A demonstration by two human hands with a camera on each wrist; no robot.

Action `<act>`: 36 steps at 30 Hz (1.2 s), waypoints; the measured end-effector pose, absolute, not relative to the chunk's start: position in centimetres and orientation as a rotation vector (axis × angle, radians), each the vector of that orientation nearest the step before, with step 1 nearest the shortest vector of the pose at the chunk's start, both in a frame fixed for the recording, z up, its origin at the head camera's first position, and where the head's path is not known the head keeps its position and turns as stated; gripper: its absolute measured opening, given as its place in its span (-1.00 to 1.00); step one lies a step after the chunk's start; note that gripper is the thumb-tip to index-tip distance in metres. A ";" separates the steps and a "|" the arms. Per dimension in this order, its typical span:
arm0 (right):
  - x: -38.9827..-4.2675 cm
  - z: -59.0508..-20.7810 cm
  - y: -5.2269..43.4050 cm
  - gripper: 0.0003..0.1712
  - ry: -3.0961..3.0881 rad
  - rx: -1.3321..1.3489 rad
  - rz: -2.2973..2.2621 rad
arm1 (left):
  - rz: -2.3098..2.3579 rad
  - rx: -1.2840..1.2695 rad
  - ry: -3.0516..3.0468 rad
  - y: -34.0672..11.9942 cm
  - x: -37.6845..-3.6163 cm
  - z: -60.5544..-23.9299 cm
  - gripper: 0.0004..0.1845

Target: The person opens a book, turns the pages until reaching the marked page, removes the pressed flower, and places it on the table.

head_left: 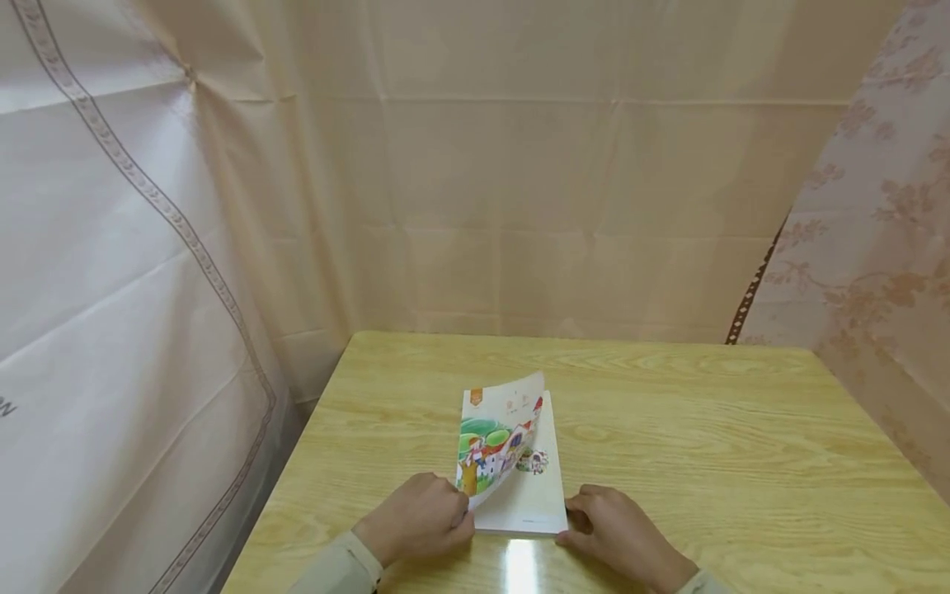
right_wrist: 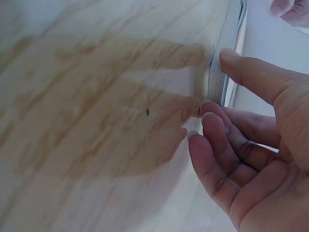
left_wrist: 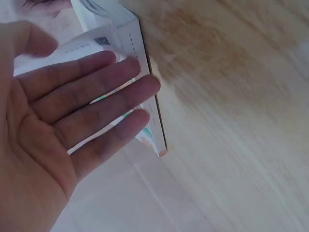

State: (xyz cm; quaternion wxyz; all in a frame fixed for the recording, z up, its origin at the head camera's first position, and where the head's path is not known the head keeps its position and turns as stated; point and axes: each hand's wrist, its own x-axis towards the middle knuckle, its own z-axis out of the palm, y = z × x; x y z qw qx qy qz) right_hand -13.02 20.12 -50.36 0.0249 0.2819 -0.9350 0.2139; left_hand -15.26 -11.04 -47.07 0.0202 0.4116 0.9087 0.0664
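A thin paperback book (head_left: 530, 507) lies near the table's front edge. Its front cover (head_left: 482, 421), brightly illustrated with a castle-like scene, curls up from the right and bares a pale page with a small picture. At the lower left corner is my left hand (head_left: 425, 520). The left wrist view shows its fingers (left_wrist: 101, 104) nearly straight along the spine (left_wrist: 149, 104), thumb apart above them. My right hand (head_left: 619, 528) holds the lower right corner. In the right wrist view, its thumb (right_wrist: 246, 67) presses the page edges (right_wrist: 219, 79), with bent fingers close beside the book.
The wood-grained table (head_left: 705, 445) extends behind the book and to both sides. A beige cloth (head_left: 564, 206) hangs behind it, with a pale cloth (head_left: 111, 330) on the left and a flowered one (head_left: 876, 272) on the right. Light glares off the tabletop at the front.
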 end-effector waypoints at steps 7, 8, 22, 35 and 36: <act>-13.1 -50.2 20.3 -0.65 -2.914 0.883 0.694 | 0.253 1.440 3.121 -10.7 -14.9 -47.0 -0.80; -13.1 -50.2 20.3 -0.64 -2.918 0.882 0.701 | 0.315 1.463 3.177 -10.7 -14.9 -46.9 -0.65; -12.9 -50.1 20.3 -0.59 -2.935 0.868 0.715 | 0.121 1.577 3.506 -12.2 -14.8 -45.1 -0.73; -13.0 -50.3 20.4 -0.60 -2.945 0.867 0.726 | -0.032 1.310 3.519 -13.9 -13.8 -46.2 -0.65; -13.0 -50.2 20.4 -0.60 -2.944 0.867 0.725 | -0.043 1.303 3.501 -14.0 -13.7 -46.4 -0.65</act>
